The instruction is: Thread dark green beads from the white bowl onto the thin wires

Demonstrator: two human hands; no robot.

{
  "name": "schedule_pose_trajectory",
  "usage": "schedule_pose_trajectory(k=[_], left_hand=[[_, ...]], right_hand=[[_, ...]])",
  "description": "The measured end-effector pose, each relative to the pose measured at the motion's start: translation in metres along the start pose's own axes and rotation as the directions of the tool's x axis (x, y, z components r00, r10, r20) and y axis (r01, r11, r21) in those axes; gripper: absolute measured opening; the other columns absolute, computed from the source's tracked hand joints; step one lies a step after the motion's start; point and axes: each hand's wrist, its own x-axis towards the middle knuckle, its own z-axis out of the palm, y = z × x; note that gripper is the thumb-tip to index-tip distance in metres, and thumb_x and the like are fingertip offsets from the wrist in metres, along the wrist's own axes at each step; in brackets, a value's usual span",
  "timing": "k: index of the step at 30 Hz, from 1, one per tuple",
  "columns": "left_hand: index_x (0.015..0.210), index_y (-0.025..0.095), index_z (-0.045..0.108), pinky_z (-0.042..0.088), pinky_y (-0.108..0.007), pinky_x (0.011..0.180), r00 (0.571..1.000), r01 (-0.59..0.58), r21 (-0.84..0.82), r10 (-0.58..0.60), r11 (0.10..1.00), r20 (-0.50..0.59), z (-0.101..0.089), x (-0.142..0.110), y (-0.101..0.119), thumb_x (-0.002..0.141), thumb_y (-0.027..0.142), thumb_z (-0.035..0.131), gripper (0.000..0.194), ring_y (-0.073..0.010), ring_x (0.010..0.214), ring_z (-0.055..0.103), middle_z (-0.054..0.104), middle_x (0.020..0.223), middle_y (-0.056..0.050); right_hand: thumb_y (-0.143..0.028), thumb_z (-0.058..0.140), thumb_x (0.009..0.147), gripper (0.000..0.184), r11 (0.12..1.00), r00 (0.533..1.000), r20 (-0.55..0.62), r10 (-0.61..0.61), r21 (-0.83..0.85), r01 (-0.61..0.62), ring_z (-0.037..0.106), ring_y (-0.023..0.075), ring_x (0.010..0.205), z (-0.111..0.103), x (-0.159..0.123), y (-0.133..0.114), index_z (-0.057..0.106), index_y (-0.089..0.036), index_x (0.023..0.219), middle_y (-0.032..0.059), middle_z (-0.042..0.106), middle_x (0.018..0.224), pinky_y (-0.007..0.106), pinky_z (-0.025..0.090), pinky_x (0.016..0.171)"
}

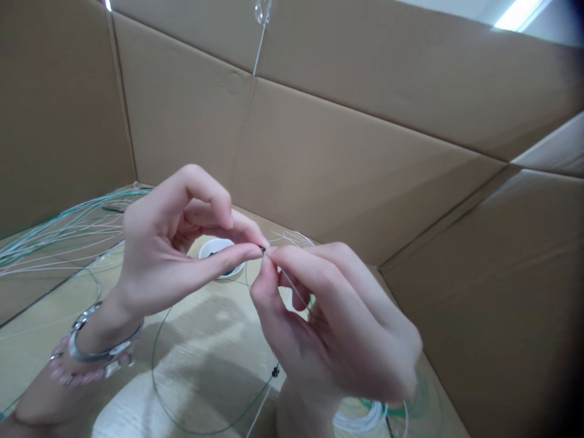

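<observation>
In the middle of the head view my two hands meet at the fingertips. My left hand (pixel 168 243) pinches a tiny black piece (pixel 263 249) between thumb and finger. My right hand (pixel 337 316) pinches a thin white wire (pixel 292 283), whose end reaches the black piece; whether it is inside cannot be told. The wire runs back under my right fingers. Below, a green wire (pixel 157 377) curves over the table, with a small black connector (pixel 275 370) on it near my right wrist.
Behind my hands stands a white bowl (pixel 210 246) with dark bits in it. Bundled green and white wires (pixel 68 228) lie at the left, and a coil of white wire (pixel 362 420) at the lower right. Cardboard walls (pixel 356 158) enclose the wooden table (pixel 205 316).
</observation>
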Motion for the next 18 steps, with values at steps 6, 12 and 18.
schedule_pose_trajectory(k=[6,12,18], left_hand=[[0.081,0.019,0.05,0.055,-0.017,0.048,0.997,0.077,-0.164,-0.076,0.984,0.011,0.0032,0.0004,-0.0003,0.065,0.009,0.078,0.034,-0.0126,0.058,0.07,0.068,0.067,0.005],[0.083,0.02,0.049,0.059,-0.016,0.056,0.997,0.067,-0.252,-0.072,0.965,-0.008,0.0078,-0.0021,0.0004,0.069,0.005,0.075,0.033,-0.0109,0.059,0.07,0.072,0.072,0.004],[0.083,0.02,0.048,0.06,-0.017,0.055,0.994,0.1,-0.273,-0.111,0.957,-0.022,0.0079,-0.0045,-0.0014,0.07,0.007,0.075,0.032,-0.0112,0.058,0.07,0.072,0.072,0.005]], right_hand=[[-0.001,0.067,0.067,0.02,0.994,0.999,-0.01,0.042,0.105,-0.041,0.049,0.0037,0.047,-0.0013,-0.0014,-0.0029,0.057,-0.019,0.068,-0.0058,0.056,0.056,0.015,0.047,0.046],[-0.002,0.065,0.067,0.021,0.993,0.997,-0.059,0.043,0.11,-0.036,0.051,0.003,0.048,0.0003,-0.002,-0.0032,0.057,-0.021,0.069,-0.0071,0.059,0.058,0.013,0.048,0.047],[-0.003,0.067,0.067,0.019,0.982,0.996,-0.055,0.069,0.181,-0.058,0.053,0.0039,0.051,0.0023,-0.0055,-0.0014,0.058,-0.02,0.069,-0.0058,0.061,0.06,0.016,0.05,0.048]])
